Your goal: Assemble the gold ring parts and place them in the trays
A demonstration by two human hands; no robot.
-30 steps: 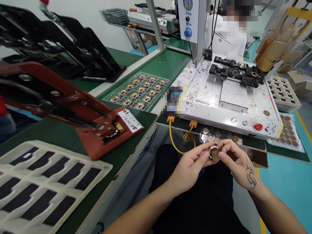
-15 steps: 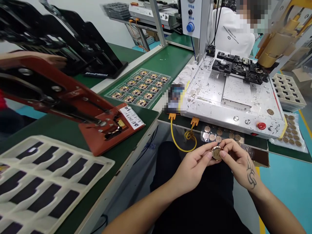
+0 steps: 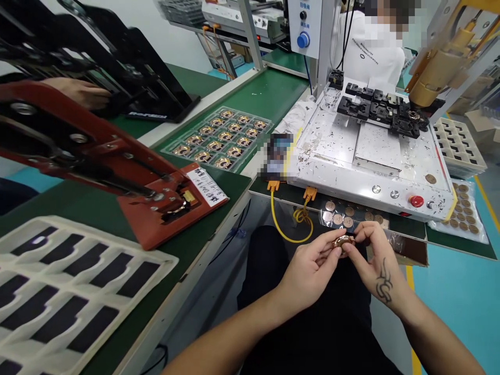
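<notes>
Above my lap, a small round gold-rimmed watch case (image 3: 343,241) is tilted so that its rim shows. My left hand (image 3: 312,263) pinches it from the left between thumb and fingers. From the right, my right hand (image 3: 371,255) has its thumb and bent fingers on the same case. Just beyond the hands, round copper-coloured discs (image 3: 338,219) lie in clear film at the bench edge. The white machine (image 3: 344,177) stands behind them, with black fixtures (image 3: 375,108) on top and a single disc (image 3: 430,179) near its right front.
A red lever press (image 3: 136,221) stands at the left, behind a white tray (image 3: 166,259) with dark inserts. A clear tray of gold-ringed parts (image 3: 219,136) lies mid-bench. A yellow cable (image 3: 278,224) hangs under the machine. A person in white (image 3: 367,52) is beyond; another person's hand (image 3: 84,94) is upper left.
The watch case has tipped from showing its flat face to nearly edge-on. My right hand has shifted slightly left, its wrist turning. The other person's hand at the upper left has moved slightly.
</notes>
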